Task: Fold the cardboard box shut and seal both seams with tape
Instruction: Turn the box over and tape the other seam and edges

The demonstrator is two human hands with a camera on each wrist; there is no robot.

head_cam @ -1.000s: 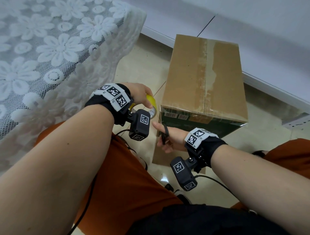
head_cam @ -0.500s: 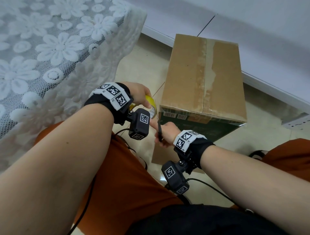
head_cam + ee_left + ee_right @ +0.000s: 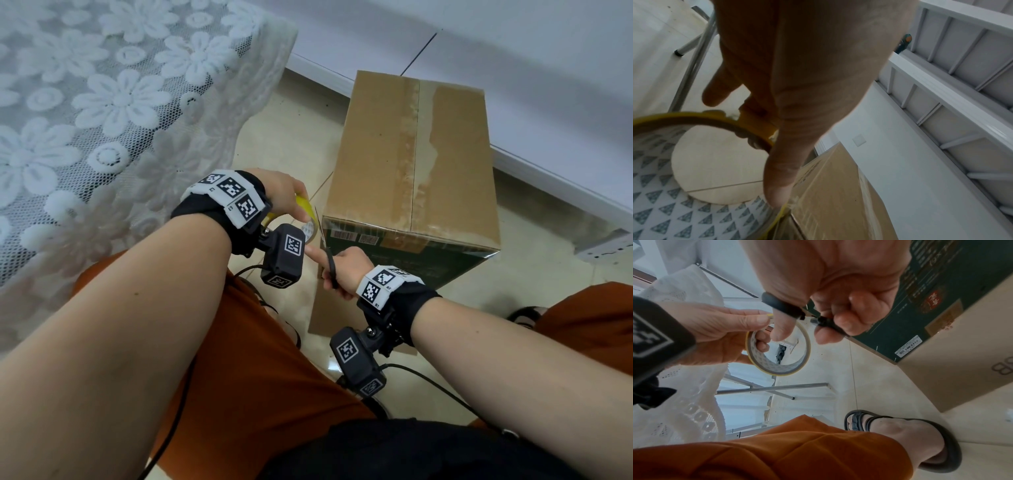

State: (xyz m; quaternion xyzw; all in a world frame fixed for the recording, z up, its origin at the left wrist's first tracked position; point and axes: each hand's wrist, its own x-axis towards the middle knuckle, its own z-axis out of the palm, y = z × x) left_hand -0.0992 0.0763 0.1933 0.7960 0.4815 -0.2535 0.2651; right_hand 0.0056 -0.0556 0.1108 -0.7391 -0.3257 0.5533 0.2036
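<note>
The cardboard box (image 3: 411,154) stands on the floor with its top flaps folded shut and tape along the centre seam. My left hand (image 3: 303,210) grips a yellow-edged tape roll (image 3: 310,224) at the box's near left corner, thumb on the roll's rim and fingers through its hole. In the right wrist view the tape roll (image 3: 777,353) hangs from those fingers. My right hand (image 3: 327,269) holds black-handled scissors (image 3: 329,262), blades pointing up beside the roll. The scissor handles (image 3: 789,308) sit round my thumb and fingers. The blades are thin and partly hidden.
A table with a white lace cloth (image 3: 102,120) fills the left, its metal legs (image 3: 772,388) beneath. A white wall and skirting (image 3: 548,178) run behind the box. A power strip (image 3: 606,245) lies at the right. My orange-clad legs (image 3: 257,377) and sandalled foot (image 3: 900,434) are close.
My right hand has carried the scissors up and left, from in front of the box to just beside the tape roll. The left hand and roll have stayed at the box corner.
</note>
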